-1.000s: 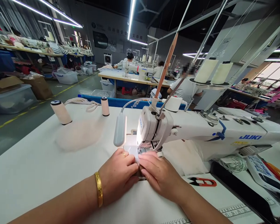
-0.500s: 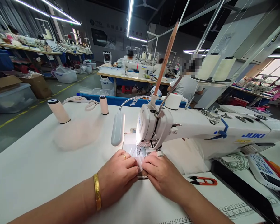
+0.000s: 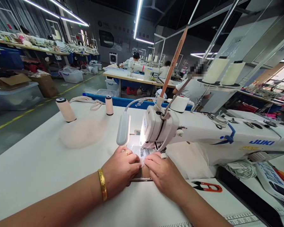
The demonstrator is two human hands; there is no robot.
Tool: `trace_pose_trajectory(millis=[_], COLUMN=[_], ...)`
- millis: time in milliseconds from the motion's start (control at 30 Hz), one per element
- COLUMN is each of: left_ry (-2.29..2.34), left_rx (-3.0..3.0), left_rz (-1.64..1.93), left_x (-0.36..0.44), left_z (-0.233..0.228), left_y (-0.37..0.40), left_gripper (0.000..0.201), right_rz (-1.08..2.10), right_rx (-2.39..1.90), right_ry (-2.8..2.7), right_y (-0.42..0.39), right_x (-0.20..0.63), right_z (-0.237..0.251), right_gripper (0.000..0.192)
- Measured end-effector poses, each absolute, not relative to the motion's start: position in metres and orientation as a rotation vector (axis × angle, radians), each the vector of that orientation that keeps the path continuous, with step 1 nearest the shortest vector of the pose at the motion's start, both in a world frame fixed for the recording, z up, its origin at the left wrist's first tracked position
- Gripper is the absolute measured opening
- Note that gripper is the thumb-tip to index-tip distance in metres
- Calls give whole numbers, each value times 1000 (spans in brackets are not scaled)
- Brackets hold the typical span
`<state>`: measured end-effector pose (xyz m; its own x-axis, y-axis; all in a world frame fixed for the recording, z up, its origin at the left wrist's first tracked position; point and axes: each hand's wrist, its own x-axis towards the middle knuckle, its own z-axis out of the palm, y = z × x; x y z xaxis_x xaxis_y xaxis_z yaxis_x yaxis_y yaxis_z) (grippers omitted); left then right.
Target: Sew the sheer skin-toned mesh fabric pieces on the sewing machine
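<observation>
Both forearms are reaching forward across the white counter (image 3: pixel 38 164), converging just in front of the needle area of the sewing machine (image 3: pixel 203 132). The left hand (image 3: pixel 121 170) is lying palm down, knuckles raised, with a gold bangle (image 3: pixel 102 188) sitting on its wrist and a ring (image 3: pixel 126 152) showing on one finger. The right hand (image 3: pixel 164 175) is lying opposite it, also palm down, angled inward so that the two sets of fingertips are nearly meeting.

A small white fabric piece (image 3: pixel 142 156) is lying flat on the machine bed between the two hands, directly below the lit machine head. The fingers of both hands are curling down and pressing on its near edges, the left from the left side and the right from the right, pinning it to the bed rather than lifting it. Only a small part of the piece is showing between the fingertips.

Counting what is lying around: two thread spools are standing upright at the far left of the counter, the larger spool (image 3: pixel 65 109) and the smaller spool (image 3: pixel 109 105), well apart from the hands. One red-handled thread snip (image 3: pixel 207 186) is lying just right of the right wrist. One gooseneck lamp (image 3: pixel 123 128) is hanging beside the machine head. Two large thread cones (image 3: pixel 223 73) are standing on the rack behind.
</observation>
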<state>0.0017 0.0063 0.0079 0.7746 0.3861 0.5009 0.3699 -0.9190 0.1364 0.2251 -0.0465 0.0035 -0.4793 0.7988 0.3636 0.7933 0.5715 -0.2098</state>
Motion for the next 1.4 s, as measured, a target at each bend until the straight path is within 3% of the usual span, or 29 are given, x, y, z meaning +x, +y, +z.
trace_pose_trajectory(millis=[433, 633, 767, 1000, 1133, 1233, 1300, 1400], left_ry=[787, 990, 1105, 1226, 1063, 868, 812, 755], left_rx=[3049, 2980, 2854, 2673, 2388, 1591, 1224, 1016], left_rz=[855, 625, 438, 417, 416, 592, 646, 589], left_x=[6, 9, 13, -1, -34, -60, -75, -90], left_z=[6, 5, 11, 34, 58, 75, 82, 86], left_y=[25, 26, 26, 11, -21, -38, -43, -41], left_gripper=[28, 28, 25, 19, 14, 14, 22, 37], right_rz=[-56, -59, -31, 81, 401, 1037, 1415, 1625], right_rx=[-1414, -1414, -1346, -1015, -1030, -1072, -1020, -1008], right_ry=[-2293, -2271, -2254, -2277, -2221, -2017, -1784, -1603], right_y=[-39, -41, -42, -53, -66, -67, -64, -57], right_x=[224, 223, 222, 216, 201, 185, 173, 156], right_z=[-3, -4, -5, -2, 19, 38, 46, 54], right_gripper=[38, 38, 35, 38, 53, 38, 41, 48])
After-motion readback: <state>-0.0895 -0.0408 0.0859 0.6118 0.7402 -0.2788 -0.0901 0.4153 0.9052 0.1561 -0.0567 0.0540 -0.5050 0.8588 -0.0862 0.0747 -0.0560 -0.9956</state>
